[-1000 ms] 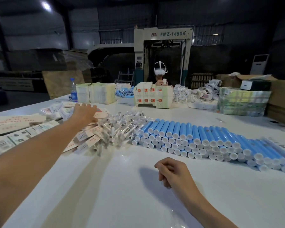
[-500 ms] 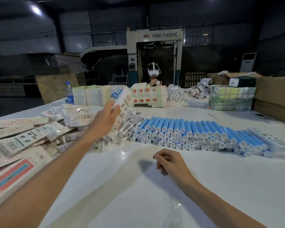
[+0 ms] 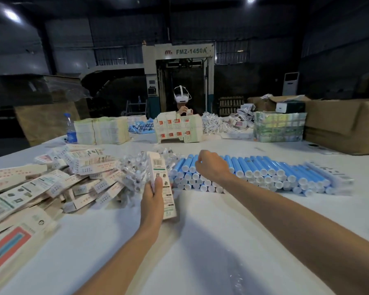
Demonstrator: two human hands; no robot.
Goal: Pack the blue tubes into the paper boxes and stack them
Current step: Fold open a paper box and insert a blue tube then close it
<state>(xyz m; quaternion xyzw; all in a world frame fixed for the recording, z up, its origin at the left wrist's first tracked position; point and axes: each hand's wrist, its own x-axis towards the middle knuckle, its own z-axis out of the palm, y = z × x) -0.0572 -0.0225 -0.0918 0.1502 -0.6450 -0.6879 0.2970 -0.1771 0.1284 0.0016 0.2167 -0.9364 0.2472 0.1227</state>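
At a packing counter point(image 3: 200, 241), a left hand point(image 3: 152, 201) grips a light, crushable paper box point(image 3: 161, 184) by its lower half while the right hand point(image 3: 211, 169), fingers curled on what cannot be told, hovers over stiff, roll-prone blue tubes point(image 3: 264, 173) at two o'clock, likely best pinched mid-barrel.

A box point(image 3: 161, 184) is standing on end in the fingers point(image 3: 158, 185) of the left hand point(image 3: 152, 199), above the desk point(image 3: 200, 241). Left of those fingers, a pile of flat boxes point(image 3: 51, 184) is lying on the desk, and a heap of wrapped pieces point(image 3: 134, 171) is lying just behind them. The fingers point(image 3: 200, 165) of the right hand point(image 3: 211, 168) are hovering over the left end of a row of tubes point(image 3: 275, 175), which is stretching away to their right. Far behind both, paper stacks point(image 3: 100, 130) are standing.
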